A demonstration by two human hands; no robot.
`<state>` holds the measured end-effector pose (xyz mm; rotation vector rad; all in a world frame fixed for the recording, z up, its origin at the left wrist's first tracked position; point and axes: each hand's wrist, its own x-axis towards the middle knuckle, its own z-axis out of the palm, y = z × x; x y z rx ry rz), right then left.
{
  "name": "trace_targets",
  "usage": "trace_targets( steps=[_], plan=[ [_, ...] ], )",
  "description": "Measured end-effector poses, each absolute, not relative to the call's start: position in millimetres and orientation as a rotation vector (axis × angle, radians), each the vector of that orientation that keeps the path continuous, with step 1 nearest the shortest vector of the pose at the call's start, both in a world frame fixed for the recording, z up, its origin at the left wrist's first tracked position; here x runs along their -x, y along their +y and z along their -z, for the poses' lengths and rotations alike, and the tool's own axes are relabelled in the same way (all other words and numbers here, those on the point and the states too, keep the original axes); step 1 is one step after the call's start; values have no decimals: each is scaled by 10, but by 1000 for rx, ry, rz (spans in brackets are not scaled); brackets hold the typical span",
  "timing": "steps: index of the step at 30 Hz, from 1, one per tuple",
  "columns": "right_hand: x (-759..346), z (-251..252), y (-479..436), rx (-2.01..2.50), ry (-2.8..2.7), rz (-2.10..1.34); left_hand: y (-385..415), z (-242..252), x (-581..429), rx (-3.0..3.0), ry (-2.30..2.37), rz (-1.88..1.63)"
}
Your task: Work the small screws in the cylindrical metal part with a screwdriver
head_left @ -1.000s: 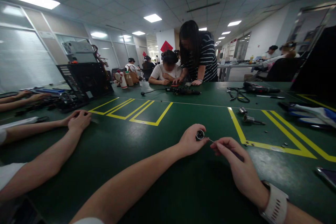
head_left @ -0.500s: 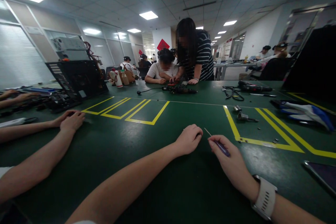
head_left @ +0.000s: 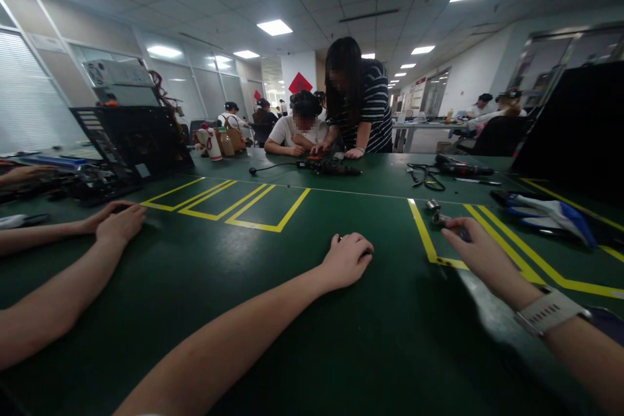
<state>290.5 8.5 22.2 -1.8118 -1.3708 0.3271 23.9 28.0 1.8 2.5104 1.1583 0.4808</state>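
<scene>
The left hand (head_left: 348, 260) lies palm down on the green table (head_left: 273, 312), fingers curled tight together. The right hand (head_left: 480, 248) reaches across the yellow line (head_left: 423, 234). Its fingers seem to pinch a thin dark tool (head_left: 464, 232), though blur hides much of it. They are just beside two small metal pieces (head_left: 439, 216) inside the taped bay. Bare table lies open between the left hand and a neighbour's hand (head_left: 119, 224). An open black computer case (head_left: 131, 143) stands far left with a grey box (head_left: 117, 75) on top.
</scene>
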Motion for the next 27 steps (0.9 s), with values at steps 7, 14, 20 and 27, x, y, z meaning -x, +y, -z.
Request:
trace_targets(
  steps=[7, 14, 20, 27],
  plan=[
    [-2867, 90, 158, 1824, -1421, -394, 277, -5, -264, -2511, 1122, -458],
    [-2417, 313, 91, 1522, -1760, -434, 365, -42, -309, -2430, 1250, -675],
    [-1615, 237, -238, 1267, -2031, -427, 498, -461, -872, -2748, 933, -660],
    [-839, 183, -630, 1089, -2399, -440, 470, -357, -1795, -3000, 345, -52]
  ],
)
